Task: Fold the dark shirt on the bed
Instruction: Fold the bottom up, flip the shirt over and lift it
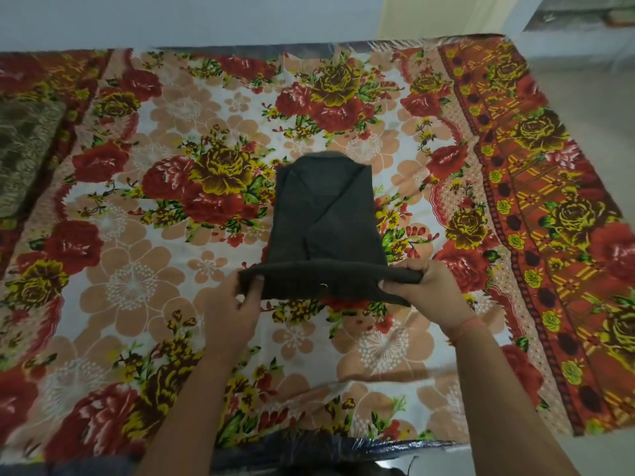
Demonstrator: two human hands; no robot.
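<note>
The dark shirt [323,218] lies in the middle of the bed, folded into a narrow strip with its sleeves crossed over the back and its collar at the far end. Its near hem is lifted off the sheet and curled over. My left hand [233,304] pinches the hem's left corner. My right hand [426,290] pinches the right corner, with a thin thread band around that wrist. The hem stretches taut between both hands.
The bed wears a flower-patterned sheet [137,286] in red, peach and yellow, with a red border along its right side. A brown patterned cushion [24,149] rests at the left edge. Past the bed's right side lies pale floor [591,80].
</note>
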